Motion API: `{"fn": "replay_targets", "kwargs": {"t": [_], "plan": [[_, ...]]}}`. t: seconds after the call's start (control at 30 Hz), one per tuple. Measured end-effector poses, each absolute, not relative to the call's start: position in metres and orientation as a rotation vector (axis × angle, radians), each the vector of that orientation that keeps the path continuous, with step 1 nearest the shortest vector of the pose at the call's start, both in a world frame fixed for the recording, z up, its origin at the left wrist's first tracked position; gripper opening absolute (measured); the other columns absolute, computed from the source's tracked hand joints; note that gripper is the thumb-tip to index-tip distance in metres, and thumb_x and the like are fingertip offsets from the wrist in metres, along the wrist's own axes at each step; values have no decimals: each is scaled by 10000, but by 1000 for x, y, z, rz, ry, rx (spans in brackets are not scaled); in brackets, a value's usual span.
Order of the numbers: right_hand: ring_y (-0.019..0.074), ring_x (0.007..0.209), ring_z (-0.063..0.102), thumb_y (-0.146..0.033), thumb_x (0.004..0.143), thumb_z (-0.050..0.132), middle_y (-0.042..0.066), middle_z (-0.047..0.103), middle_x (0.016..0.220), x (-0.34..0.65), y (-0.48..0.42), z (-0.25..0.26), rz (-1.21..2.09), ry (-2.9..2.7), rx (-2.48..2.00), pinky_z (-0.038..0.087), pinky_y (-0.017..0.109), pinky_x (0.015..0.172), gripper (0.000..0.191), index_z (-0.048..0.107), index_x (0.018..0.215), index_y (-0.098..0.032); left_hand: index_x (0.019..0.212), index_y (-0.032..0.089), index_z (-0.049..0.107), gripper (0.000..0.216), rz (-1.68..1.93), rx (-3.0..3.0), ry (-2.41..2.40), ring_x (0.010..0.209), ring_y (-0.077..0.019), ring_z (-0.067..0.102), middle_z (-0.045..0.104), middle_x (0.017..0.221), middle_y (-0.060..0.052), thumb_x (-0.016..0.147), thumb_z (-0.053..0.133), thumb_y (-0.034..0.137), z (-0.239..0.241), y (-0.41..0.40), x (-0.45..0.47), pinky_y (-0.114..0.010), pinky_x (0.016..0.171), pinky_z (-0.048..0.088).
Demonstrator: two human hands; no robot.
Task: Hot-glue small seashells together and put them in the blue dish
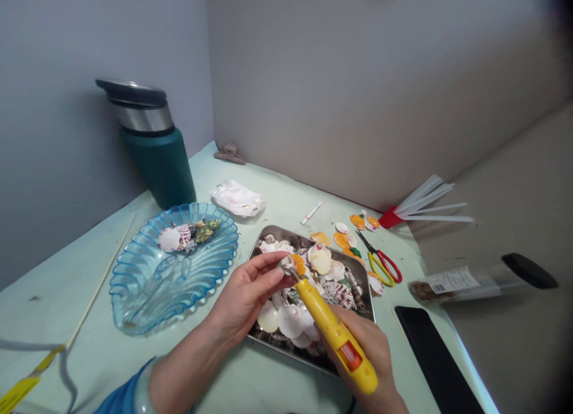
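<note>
Between the thumb and fingers of my left hand (244,292) is a small greyish shell (286,263), partly hidden by the fingertips. My right hand (367,336) is wrapped round a yellow glue gun (333,327) with a red switch. Its metal nozzle points up and left at the shell, close to or touching it; I cannot tell which. Beneath both hands lies a metal tray (369,300) heaped with white, orange and striped seashells (290,321). Left of it, a blue clear shell-shaped dish (152,306) holds a small cluster of shells (185,238).
A teal tumbler (156,163) stands at the back left near a white packet (237,198). Scissors (382,265) and loose orange shells (344,241) lie right of the tray. Farther right are white sticks in a red holder (390,217), a clear container (474,283) and a black phone (434,354).
</note>
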State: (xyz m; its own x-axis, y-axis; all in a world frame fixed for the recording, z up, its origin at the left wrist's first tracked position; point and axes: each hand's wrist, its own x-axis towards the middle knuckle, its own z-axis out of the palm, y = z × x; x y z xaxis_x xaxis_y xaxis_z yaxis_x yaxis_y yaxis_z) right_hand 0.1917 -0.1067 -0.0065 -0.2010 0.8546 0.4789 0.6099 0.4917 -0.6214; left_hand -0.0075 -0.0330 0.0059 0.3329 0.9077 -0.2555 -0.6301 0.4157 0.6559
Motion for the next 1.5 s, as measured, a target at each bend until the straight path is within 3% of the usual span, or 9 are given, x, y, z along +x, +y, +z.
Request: {"fn": "replay_targets", "kwargs": {"t": [0.27,0.53,1.5], "plan": [[187,600,703,-281,858,614,41,741,760,192,-105,-9,308,-1920,-1235,549,249,545,155,663,982,-201,1012,146,752,333,1029,486,691,771,-165,684,747,1004,-115,685,794,195,8,-33,-7,-328,869,512],[175,615,695,-217,841,638,33,739,794,192,-107,-6,371,-1900,-1181,550,244,584,196,653,1035,-201,1051,148,741,354,1013,496,676,797,-159,679,746,1015,-118,703,781,198,5,-33,-8,-298,862,503],[173,668,703,-302,904,591,40,734,837,195,-103,-12,350,-1979,-1138,532,248,619,211,607,1090,-204,1016,177,724,281,1090,527,637,818,-138,665,722,1008,-57,737,751,180,1,-32,-8,-261,819,520]]}}
